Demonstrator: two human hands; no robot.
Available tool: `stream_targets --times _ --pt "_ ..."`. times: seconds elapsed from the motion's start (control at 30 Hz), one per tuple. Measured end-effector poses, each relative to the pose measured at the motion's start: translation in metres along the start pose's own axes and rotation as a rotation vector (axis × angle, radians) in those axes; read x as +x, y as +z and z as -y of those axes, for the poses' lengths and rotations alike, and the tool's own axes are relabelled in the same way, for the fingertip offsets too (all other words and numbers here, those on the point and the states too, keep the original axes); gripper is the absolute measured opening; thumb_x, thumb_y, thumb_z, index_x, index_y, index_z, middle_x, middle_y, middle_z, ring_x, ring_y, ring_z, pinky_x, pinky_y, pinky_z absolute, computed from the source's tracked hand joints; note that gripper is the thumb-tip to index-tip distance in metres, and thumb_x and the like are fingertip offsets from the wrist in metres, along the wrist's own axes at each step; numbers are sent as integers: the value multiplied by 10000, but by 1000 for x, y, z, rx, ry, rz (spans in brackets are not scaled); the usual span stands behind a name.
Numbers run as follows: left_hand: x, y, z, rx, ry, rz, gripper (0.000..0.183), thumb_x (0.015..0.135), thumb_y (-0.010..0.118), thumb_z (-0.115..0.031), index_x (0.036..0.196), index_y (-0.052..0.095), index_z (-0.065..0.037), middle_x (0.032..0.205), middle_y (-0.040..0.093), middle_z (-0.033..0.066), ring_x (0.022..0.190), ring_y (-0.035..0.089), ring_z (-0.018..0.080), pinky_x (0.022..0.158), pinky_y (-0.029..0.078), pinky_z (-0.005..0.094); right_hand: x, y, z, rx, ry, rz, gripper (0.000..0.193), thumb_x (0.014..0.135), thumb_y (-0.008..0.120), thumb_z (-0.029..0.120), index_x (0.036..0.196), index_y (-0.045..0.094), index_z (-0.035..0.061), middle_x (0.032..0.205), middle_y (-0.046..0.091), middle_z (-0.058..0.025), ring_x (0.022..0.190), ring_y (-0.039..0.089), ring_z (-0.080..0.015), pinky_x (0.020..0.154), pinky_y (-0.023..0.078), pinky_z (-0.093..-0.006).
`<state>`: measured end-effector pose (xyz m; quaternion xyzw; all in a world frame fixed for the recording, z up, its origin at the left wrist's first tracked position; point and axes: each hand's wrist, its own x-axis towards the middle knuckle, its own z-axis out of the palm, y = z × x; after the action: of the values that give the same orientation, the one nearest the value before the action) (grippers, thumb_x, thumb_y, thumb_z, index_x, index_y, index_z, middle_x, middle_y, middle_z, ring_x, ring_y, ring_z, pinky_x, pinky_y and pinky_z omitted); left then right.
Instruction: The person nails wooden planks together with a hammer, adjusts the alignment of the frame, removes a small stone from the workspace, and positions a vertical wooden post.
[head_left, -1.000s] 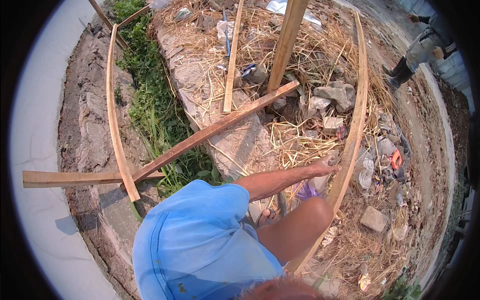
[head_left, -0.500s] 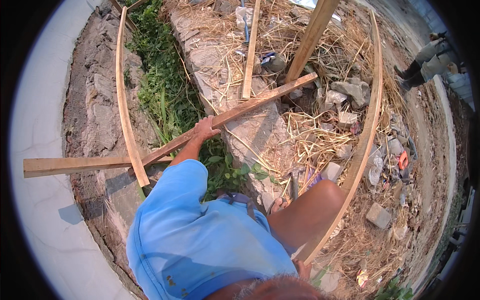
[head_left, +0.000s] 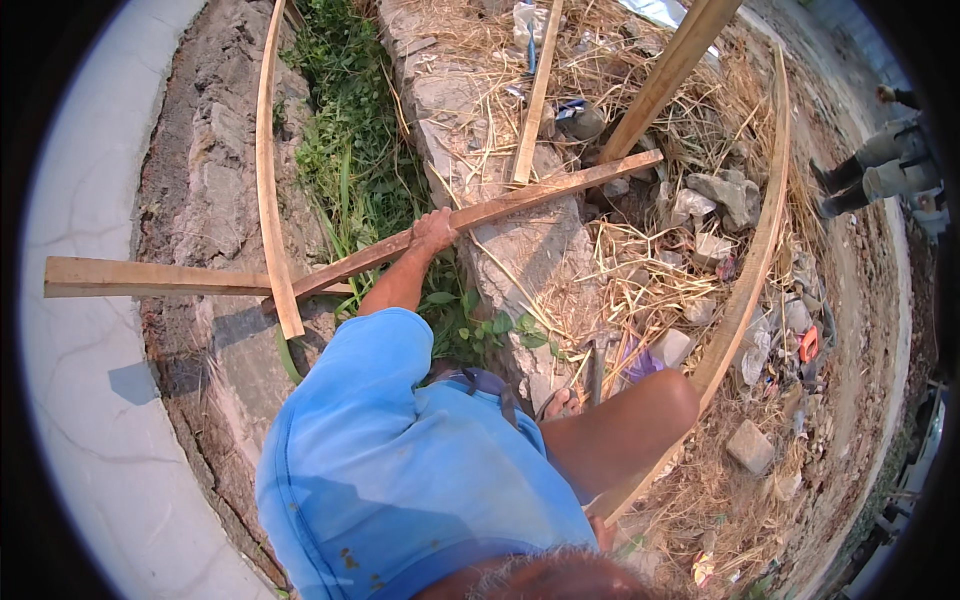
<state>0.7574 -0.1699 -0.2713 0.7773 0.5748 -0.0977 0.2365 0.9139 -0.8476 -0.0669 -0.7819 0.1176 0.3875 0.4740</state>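
Over stone ledge [head_left: 520, 250]: left hand [head_left: 434, 230] fingers clamped on slanted wooden batten [head_left: 520, 200]; right hand apparently hidden.

left hand [head_left: 433, 229]: closed around the reddish wooden batten [head_left: 470, 216], about at its middle
batten: lies slanted across the stone wall [head_left: 500, 250], lower end near the pale plank [head_left: 150, 278]
curved strip [head_left: 268, 170]: left of the batten, crossing the plank
right hand: hidden

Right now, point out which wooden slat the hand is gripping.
The reddish diagonal slat, gripped by the left hand; the other slats lie untouched.
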Motion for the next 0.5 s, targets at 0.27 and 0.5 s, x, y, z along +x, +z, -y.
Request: stream_targets --times 0.27,0.5 --pt "3 -20 -22 22 -45 11 527 853 677 -312 1312 547 -89 1278 631 169 1216 593 371 1009 475 507 42 -36 -31 156 41 95 319 760 667 105 1029 595 -51 824 659 -109 736 663 -228 685 564 -355" --pt "16 -21 -39 39 -33 5 543 835 655 -319 1316 538 -96 1263 634 176 1202 600 378 996 478 500 48 -31 8 72 16 63 405 745 690 158 1099 620 -26 896 653 -94 780 646 -207 677 550 -364"
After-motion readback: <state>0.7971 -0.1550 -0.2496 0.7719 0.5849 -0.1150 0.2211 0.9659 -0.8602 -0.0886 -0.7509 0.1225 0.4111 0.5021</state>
